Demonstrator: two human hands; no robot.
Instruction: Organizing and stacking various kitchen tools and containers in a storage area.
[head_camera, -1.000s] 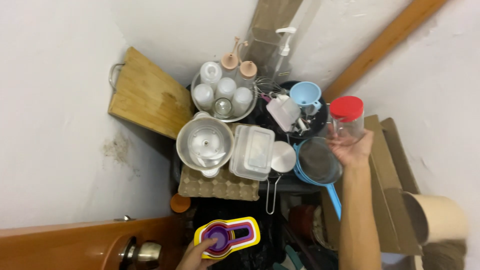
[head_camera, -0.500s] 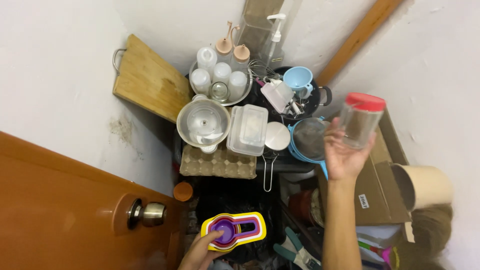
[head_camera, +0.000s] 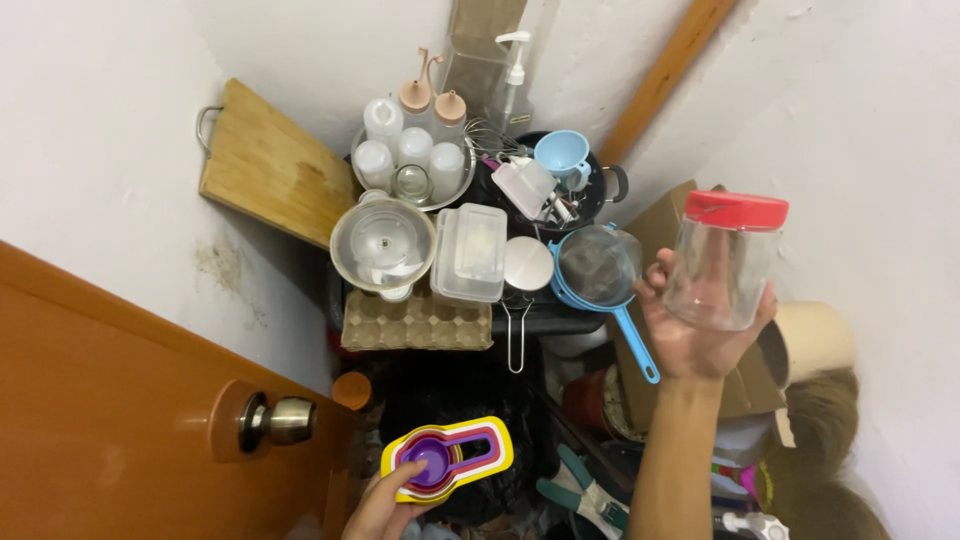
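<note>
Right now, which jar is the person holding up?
Look right of the crowded corner shelf, to the raised right hand. It grips a clear, empty plastic jar. Its bright red screw lid is the only one here.

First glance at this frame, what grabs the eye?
The clear jar with a red lid, held up in the right hand at the right, stands out first. Low in the middle, the left hand grips a bright nested set of measuring cups. Behind them a corner is crammed with kitchenware, with a wooden cutting board leaning on the left wall and an orange door at lower left.
</note>
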